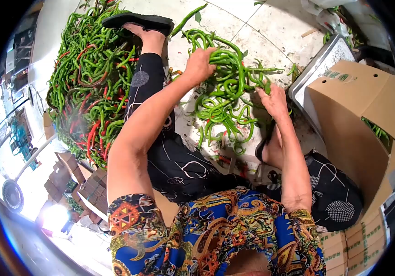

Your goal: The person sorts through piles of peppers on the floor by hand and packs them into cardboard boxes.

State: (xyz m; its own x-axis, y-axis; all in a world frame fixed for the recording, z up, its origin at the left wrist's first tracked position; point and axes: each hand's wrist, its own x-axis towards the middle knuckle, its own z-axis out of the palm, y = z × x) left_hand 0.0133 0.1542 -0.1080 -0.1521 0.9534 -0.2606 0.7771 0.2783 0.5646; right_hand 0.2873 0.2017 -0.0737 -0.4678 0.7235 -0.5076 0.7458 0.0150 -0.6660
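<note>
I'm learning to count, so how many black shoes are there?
2: one black shoe on the left foot, by the big chili heap; the other, partly hidden, on the right foot.

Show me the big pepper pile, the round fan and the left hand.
Big pepper pile (85, 76): head view, near its middle.
Round fan (12, 195): head view, centre of its grille.
Left hand (199, 66): head view, back of the hand.
</note>
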